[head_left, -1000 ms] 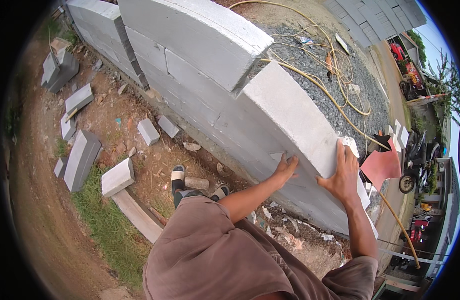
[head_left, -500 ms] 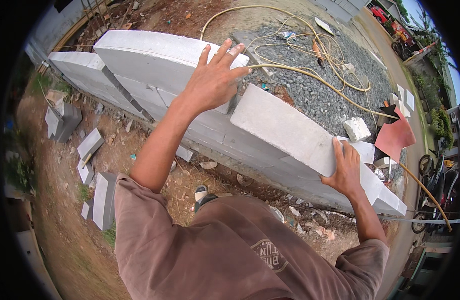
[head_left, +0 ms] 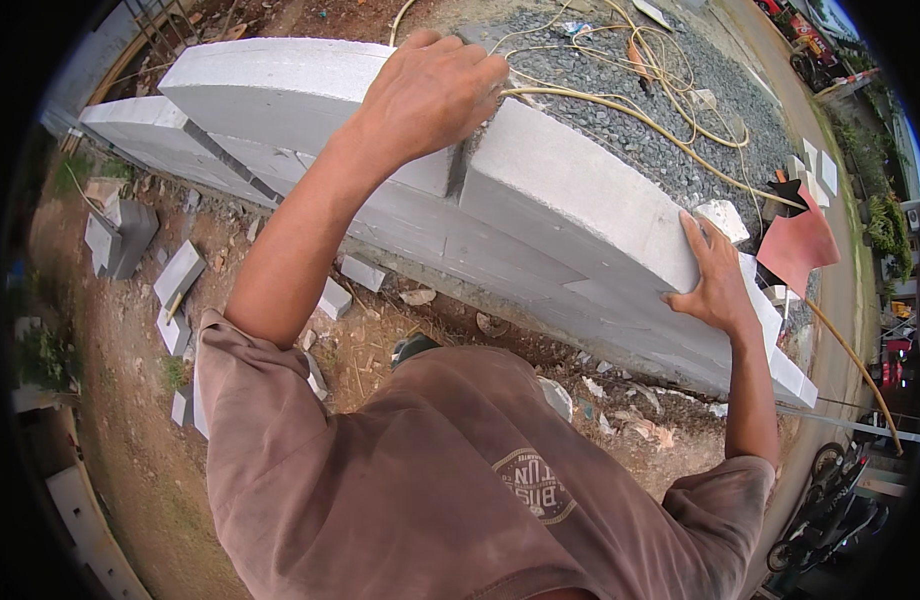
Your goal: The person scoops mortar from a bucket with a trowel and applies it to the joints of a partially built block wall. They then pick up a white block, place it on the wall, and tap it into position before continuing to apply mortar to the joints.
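Two pale grey lightweight concrete blocks lie end to end on top of a low block wall (head_left: 510,255), with a narrow gap between them. My left hand (head_left: 430,100) is over the right end of the left block (head_left: 280,65), at the gap. Its fingers are curled in, and their tips are mostly hidden, so I cannot tell what they grip. My right hand (head_left: 718,275) grips the far right end of the right block (head_left: 580,175), fingers over its top and thumb against the near face.
Behind the wall, a yellowish hose (head_left: 620,103) loops over grey gravel (head_left: 600,70). A white chunk (head_left: 722,220) and a reddish sheet (head_left: 800,240) lie past the right block. Loose blocks (head_left: 180,275) and rubble lie on the dirt at left. Motorcycles (head_left: 825,510) stand at right.
My left hand's fingers, spread over the left block before, are now curled at the gap. The gap looks narrower, with the right block closer to the left one. My right hand remains on the block's end.
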`<action>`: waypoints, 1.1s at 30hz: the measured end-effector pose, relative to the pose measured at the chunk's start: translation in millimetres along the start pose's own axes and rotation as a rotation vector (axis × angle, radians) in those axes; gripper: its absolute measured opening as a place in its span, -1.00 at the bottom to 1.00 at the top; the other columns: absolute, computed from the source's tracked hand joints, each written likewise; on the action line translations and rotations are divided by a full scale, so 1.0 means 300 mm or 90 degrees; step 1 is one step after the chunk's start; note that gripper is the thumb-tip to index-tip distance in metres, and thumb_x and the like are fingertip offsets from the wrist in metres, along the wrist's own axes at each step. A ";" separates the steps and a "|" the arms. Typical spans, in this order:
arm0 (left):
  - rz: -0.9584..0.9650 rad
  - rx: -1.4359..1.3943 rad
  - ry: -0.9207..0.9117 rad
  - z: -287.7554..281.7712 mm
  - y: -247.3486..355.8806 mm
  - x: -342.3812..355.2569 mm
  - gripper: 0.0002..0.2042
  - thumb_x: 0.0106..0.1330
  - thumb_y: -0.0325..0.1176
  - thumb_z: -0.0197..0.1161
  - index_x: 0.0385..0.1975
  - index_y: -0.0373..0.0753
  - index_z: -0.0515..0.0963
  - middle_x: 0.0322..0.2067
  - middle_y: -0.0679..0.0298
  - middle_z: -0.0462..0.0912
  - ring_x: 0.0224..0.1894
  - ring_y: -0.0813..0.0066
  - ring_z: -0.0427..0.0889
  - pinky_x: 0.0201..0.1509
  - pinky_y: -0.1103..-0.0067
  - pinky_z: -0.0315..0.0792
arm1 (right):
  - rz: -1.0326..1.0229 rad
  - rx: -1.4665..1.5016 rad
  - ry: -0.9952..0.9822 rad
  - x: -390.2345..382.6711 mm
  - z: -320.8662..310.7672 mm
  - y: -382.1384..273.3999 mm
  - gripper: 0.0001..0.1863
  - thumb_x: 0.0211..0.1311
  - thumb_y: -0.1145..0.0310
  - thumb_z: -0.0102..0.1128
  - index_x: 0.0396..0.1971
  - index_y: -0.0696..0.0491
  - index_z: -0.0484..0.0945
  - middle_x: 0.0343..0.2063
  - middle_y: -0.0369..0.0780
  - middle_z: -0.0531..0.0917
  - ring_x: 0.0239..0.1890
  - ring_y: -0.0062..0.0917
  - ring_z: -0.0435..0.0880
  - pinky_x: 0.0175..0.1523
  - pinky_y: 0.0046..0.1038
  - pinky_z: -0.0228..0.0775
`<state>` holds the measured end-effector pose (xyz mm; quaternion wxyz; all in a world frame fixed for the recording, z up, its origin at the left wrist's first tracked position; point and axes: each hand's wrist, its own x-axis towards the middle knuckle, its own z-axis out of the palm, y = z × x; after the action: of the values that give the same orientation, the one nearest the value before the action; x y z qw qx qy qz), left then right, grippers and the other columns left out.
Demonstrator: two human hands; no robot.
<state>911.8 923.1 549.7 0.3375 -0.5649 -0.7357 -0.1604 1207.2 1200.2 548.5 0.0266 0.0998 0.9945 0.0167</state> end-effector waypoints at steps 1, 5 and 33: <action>-0.015 -0.010 -0.022 0.007 0.010 -0.009 -0.86 0.15 -0.29 0.26 -0.39 -0.17 0.50 -0.50 0.27 0.55 -0.37 0.29 0.54 -0.14 0.38 0.36 | 0.019 0.044 -0.033 0.022 -0.020 0.007 0.14 -0.47 0.17 0.47 0.32 -0.10 0.10 0.19 0.09 0.22 0.25 -0.01 0.17 0.33 -0.15 0.01; -0.134 -0.020 -0.218 0.018 0.095 -0.016 -0.70 0.19 -0.04 0.22 -0.29 -0.14 0.56 -0.35 0.27 0.61 -0.21 0.30 0.57 -0.02 0.31 0.35 | -0.010 0.047 -0.034 0.035 -0.002 0.063 0.12 -0.44 0.11 0.45 0.31 -0.11 0.12 0.21 0.07 0.21 0.25 -0.05 0.18 0.32 -0.17 0.03; -0.063 -0.026 -0.453 0.099 0.214 0.127 0.03 -0.34 0.12 0.46 0.19 -0.34 0.22 0.16 -0.04 0.29 0.24 0.11 0.25 0.30 0.28 0.11 | -0.048 0.117 0.021 -0.030 0.041 0.281 -0.10 -0.42 0.14 0.42 0.18 -0.24 0.38 0.22 0.04 0.20 0.27 -0.09 0.16 0.34 -0.14 -0.05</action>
<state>957.6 988.9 544.7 0.0410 -0.5557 -0.8302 0.0158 1233.3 1281.2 539.8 0.0017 0.0641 0.9952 -0.0739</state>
